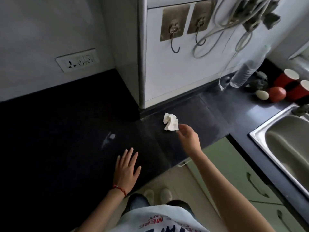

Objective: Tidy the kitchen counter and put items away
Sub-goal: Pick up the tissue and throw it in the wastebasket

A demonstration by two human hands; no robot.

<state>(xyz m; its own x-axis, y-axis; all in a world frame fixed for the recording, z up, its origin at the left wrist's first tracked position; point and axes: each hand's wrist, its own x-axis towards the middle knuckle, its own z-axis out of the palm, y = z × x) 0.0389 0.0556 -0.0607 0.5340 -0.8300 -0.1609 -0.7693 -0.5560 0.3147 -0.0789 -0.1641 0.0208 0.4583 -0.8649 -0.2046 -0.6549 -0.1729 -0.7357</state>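
The right hand (188, 137) reaches over the dark counter (66, 128), fingertips touching the near edge of a crumpled tissue (170, 122); whether they pinch it I cannot tell. The tissue lies just beyond them. The left hand (127, 169) rests flat, fingers spread, nearer the counter's front.

Crumpled tissue (170, 122) on the counter (66, 131) — sink (284, 144) to its right, bottle (244, 72) behind.
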